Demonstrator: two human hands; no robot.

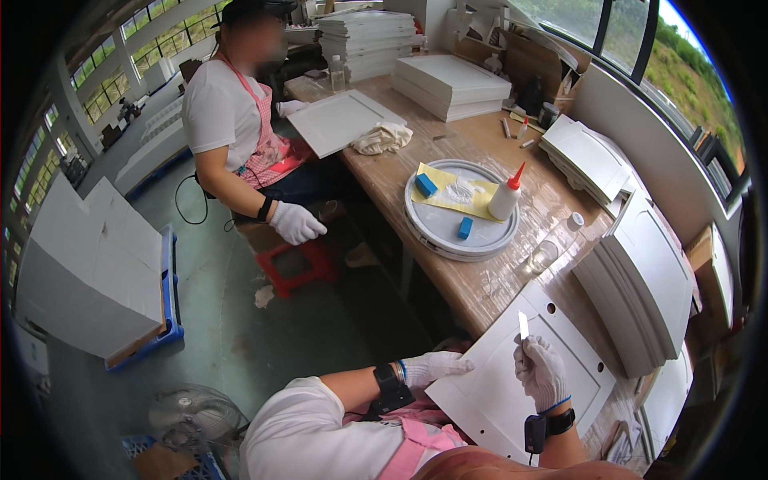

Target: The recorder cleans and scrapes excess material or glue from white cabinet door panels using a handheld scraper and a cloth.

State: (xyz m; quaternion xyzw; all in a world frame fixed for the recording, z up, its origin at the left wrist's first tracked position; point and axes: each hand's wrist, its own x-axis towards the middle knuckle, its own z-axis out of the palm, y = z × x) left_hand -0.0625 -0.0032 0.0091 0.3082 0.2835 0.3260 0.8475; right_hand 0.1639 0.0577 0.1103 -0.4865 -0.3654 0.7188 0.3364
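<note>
My right hand point(544, 374), in a white knit glove, is closed around a small flat pale blade point(524, 325) that points up and away from me. It is above a white cabinet-door panel point(500, 388) with a recessed centre and dark round holes. The panel lies tilted across the near end of the table, close to my body. My left hand point(437, 366), also gloved, rests at the panel's left edge with its fingers stretched out along it. The undersides of those fingers are hidden.
A round grey lid point(416, 226) carries yellow sandpaper point(438, 186), blue blocks point(465, 229) and a red-tipped glue bottle point(506, 197). A clear bottle point(544, 254) lies nearer. Stacked panels point(640, 280) line the right. Across the table, a gloved co-worker point(232, 120) sits by another panel point(340, 120).
</note>
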